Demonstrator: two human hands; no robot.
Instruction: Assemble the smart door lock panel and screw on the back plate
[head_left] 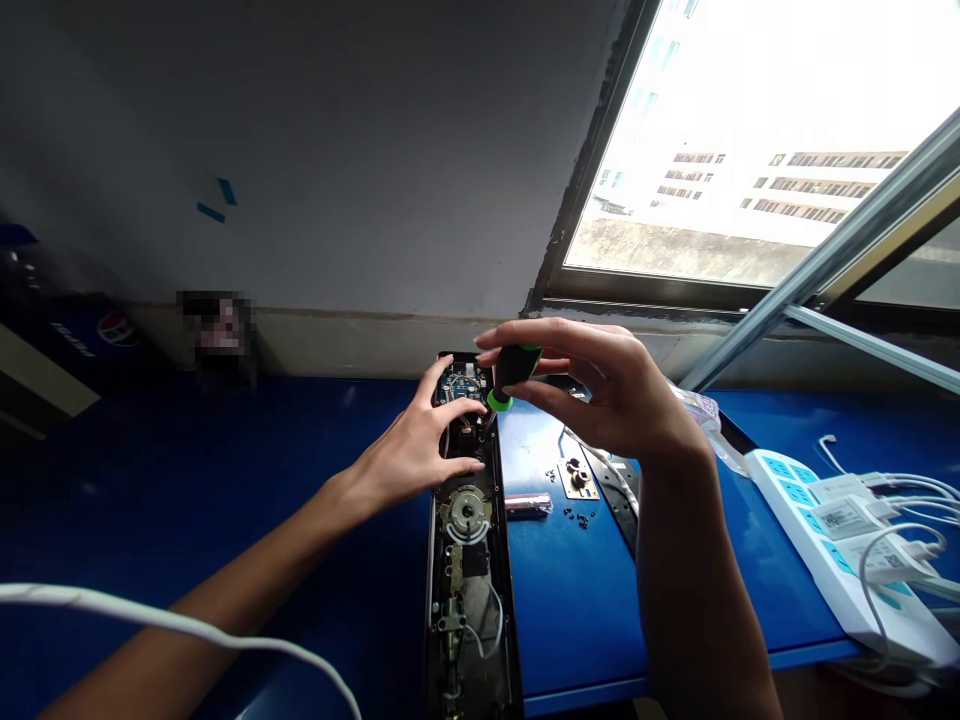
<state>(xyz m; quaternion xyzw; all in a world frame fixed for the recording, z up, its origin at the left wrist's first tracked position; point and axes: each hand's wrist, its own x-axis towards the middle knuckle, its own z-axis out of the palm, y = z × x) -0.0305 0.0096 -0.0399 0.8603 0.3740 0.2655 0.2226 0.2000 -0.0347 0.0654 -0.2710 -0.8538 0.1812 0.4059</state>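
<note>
A long, narrow black device housing (pixel 480 630) lies lengthwise before me with its inside exposed. At its far end sits a blue circuit board (pixel 463 382) with wires; nearer to me are a round metal disc (pixel 468 511) and a brass-coloured mechanism (pixel 451 622). My left hand (pixel 409 440) rests across the housing, its fingers spread over the inside. In my right hand (pixel 607 385) is a black and green screwdriver (pixel 513 376), held upright and slightly tilted between thumb and fingers. Its tip points down into the housing near the right wall; where it touches, I cannot make out.
Small dark screws (pixel 581 518), a square board (pixel 577 478) and a small wrapped packet (pixel 528 506) lie right of the housing on the blue table (pixel 577 610). A white power strip (pixel 810 540) with plugged-in adapters stands further right. A white cable (pixel 225 636) crosses my left forearm.
</note>
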